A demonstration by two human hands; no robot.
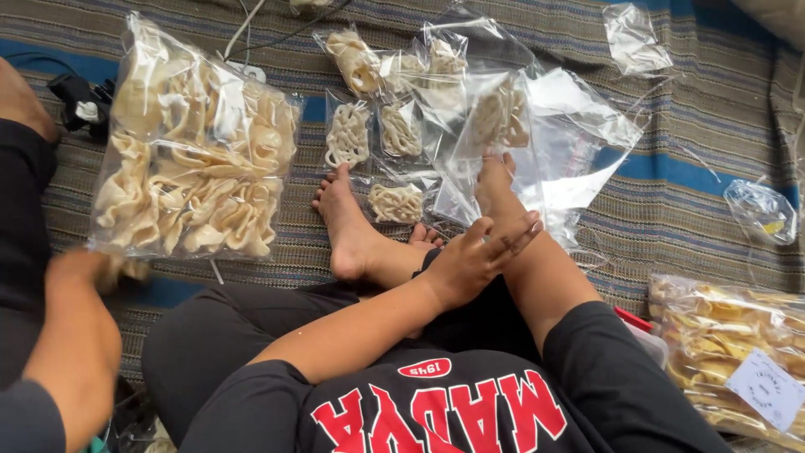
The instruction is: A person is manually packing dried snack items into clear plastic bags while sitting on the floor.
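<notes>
**A bare left hand rested on a shin among bags of crackers on a striped mat**

Nearest, the person's left hand (480,258) lay across their own right shin (537,277), fingers loosely spread and holding nothing; the right hand was out of sight. Just beyond, both bare feet rested on the striped mat (696,126), the right foot (496,180) touching a clear, mostly empty plastic bag (579,143). Small bags of pale crackers (396,203) lay between and past the feet. To the left, another person's hand (94,268), blurred, touched the bottom corner of a large bag of crackers (197,151); its grip could not be made out. At the right edge sat a bag of yellow crackers (721,335), and farther off a crumpled small bag (761,211).
</notes>
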